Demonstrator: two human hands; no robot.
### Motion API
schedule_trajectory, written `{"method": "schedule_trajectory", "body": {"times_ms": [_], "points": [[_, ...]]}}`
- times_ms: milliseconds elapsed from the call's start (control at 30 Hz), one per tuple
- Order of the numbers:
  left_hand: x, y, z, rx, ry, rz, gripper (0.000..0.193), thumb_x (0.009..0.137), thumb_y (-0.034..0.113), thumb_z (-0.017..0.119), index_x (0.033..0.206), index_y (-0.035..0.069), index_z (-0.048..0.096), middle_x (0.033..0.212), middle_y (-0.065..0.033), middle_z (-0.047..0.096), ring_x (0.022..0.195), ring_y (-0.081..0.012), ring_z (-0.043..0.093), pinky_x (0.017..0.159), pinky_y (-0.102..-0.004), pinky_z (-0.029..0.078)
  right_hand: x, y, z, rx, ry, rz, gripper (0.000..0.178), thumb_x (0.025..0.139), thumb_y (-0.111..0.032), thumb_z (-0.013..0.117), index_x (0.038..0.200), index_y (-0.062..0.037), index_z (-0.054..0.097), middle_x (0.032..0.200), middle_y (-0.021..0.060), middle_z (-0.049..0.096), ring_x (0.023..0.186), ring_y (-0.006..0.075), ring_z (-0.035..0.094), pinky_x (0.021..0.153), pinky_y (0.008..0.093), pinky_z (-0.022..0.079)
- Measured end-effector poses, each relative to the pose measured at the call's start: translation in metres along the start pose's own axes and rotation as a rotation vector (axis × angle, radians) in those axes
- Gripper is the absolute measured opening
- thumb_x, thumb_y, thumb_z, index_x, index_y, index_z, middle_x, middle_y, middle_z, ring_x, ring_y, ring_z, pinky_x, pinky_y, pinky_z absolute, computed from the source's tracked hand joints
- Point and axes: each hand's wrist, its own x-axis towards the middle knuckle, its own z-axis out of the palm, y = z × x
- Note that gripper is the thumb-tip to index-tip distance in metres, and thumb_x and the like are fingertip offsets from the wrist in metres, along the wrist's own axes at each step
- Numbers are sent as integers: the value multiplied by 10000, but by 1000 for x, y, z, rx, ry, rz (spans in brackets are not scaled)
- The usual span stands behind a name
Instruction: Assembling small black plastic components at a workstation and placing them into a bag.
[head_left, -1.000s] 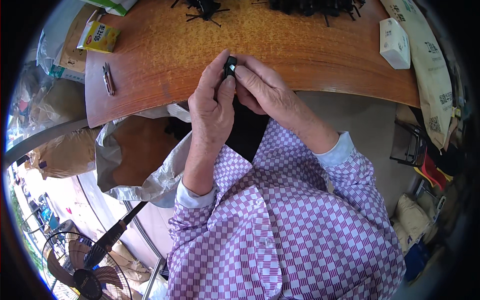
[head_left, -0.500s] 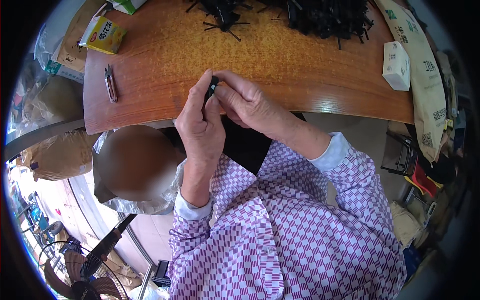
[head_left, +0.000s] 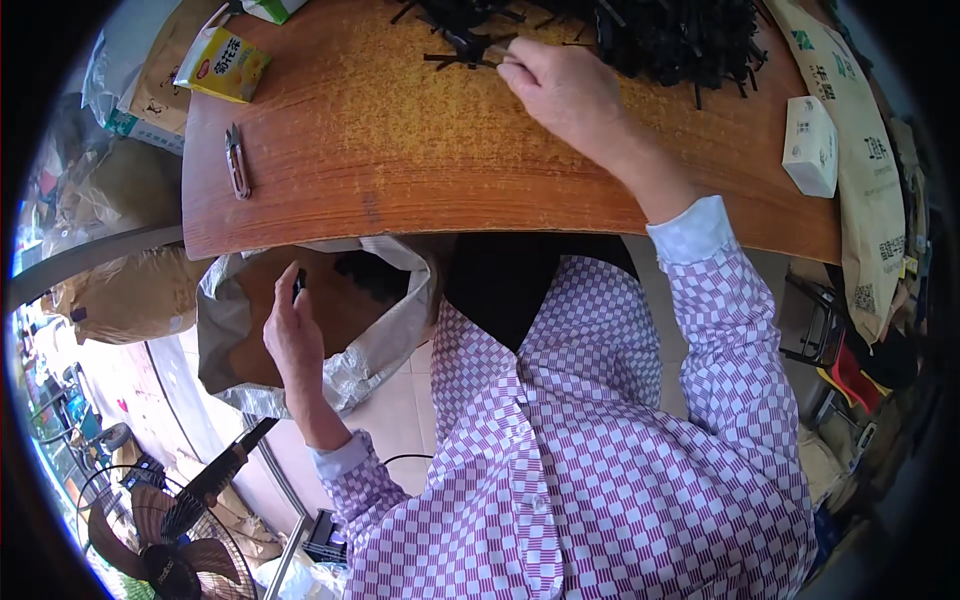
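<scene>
My left hand [head_left: 294, 345] is over the mouth of a pale woven sack [head_left: 225, 340], with a small black piece [head_left: 299, 283] between its fingers. More dark pieces [head_left: 372, 276] lie inside the sack, against its brown inner side. Stretched across the table, my right hand [head_left: 568, 98] has its thumb and forefinger pinched at the edge of a small heap of black pieces [head_left: 465, 42] with thin strips sticking out. What its fingertips grip is too small to make out.
A larger black heap [head_left: 680, 45] covers the far right of the wooden table [head_left: 400, 170]. Thread snips [head_left: 237, 162] and a yellow drink carton [head_left: 222, 65] are at the left. A white tissue pack [head_left: 810, 147] sits at the right edge. A fan [head_left: 165, 560] stands lower left.
My hands have parted from the black piece they held together. The left went down and left over the sack with it; the right reached far across to the black heap.
</scene>
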Motion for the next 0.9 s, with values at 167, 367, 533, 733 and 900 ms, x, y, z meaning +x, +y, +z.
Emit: {"method": "schedule_trajectory", "body": {"times_ms": [167,367,533,733,900], "points": [[5,-7,9,215,271,282,364,883,177,593,1238,124,530,1031,-118,647,860,-262,644,753,-339,506,-6,7,-44,858,-328,471,224,934,-235,543,752,-103,550,517,-95,336,442,15,288,399,185,232],[10,125,-4,-1101,-177,81,465,917,153,560,1328,-8,416,1101,-161,613,794,-143,628,618,-209,478,-49,19,-48,1376,-387,518,206,946,-260,544,799,-116,551,564,-102,335,457,-4,285,401,170,205],[26,192,19,-1763,-639,5,494,928,218,569,1307,-33,373,1116,-191,594,839,-200,651,644,-236,515,-82,-20,-41,1257,-248,332,233,963,-231,522,816,-53,551,632,-93,403,540,-13,346,453,167,272],[27,202,36,-1815,-722,1,295,952,136,513,1214,7,474,1035,-187,624,834,-183,652,665,-200,542,-114,-17,-47,1023,-237,306,159,956,-150,525,899,-4,555,738,-47,491,682,43,438,606,215,391],[18,209,35,-1698,-608,38,328,888,82,613,1174,35,460,913,-134,635,748,-175,656,613,-211,521,-121,-28,-47,909,-7,234,166,971,-177,493,987,-16,529,725,5,502,653,72,462,569,236,389]]}}
